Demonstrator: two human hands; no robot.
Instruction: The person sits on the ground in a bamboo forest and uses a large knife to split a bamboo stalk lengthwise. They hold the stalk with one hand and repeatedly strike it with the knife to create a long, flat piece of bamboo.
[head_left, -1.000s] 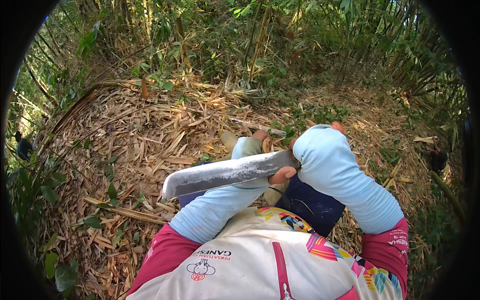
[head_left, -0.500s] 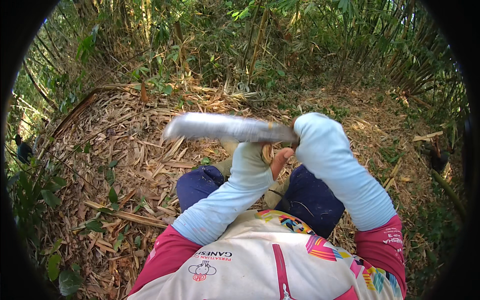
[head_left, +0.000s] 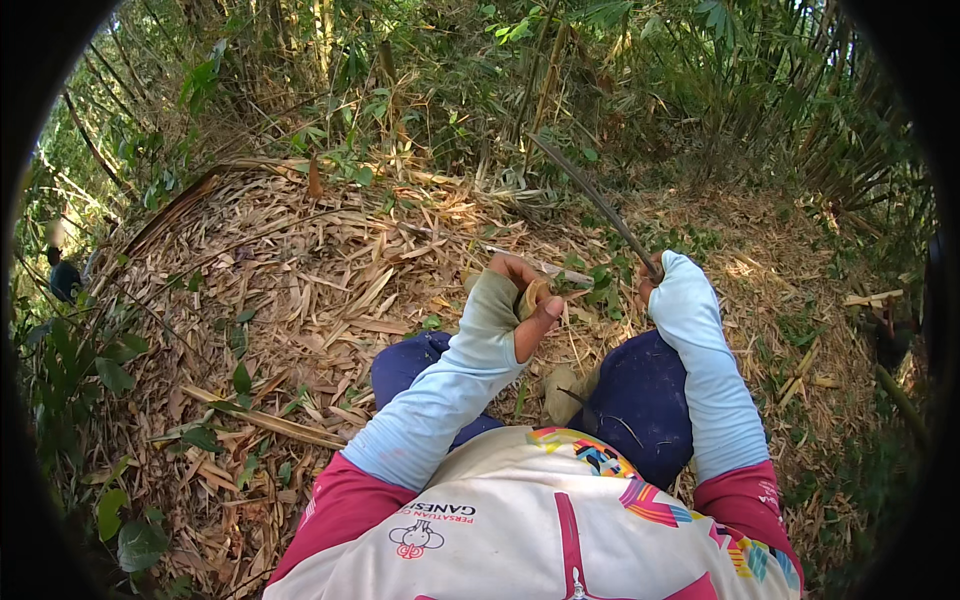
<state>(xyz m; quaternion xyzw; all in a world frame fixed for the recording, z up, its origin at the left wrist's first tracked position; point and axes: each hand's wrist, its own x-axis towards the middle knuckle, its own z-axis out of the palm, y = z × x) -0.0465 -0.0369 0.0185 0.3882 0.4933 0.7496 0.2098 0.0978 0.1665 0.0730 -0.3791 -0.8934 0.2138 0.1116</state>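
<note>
A person crouches on a slope of dry bamboo litter, seen from above; the left hand, in a pale fingerless sleeve, is curled closed around a short pale piece of bamboo, thumb pressed against its near side, the cut round end facing the camera; a thin strip runs from the hand toward the right, across the fallen leaves. The right hand is mostly hidden behind its own sleeved wrist; it is closed on the handle of a long knife, whose dark, narrow blade rises up and to the left, tip against the green undergrowth at the top of the slope; how the fingers sit on the handle cannot be told. The two hands are near each other, the piece of bamboo just left of the knife's handle, not touching the blade. Below them the knees, in dark blue trousers, spread to either side; a white shirt with pink sleeves fills the bottom edge. Green bamboo stems stand along the top edge of the litter; a second person, small and indistinct, is at the far left edge among leaves.
</note>
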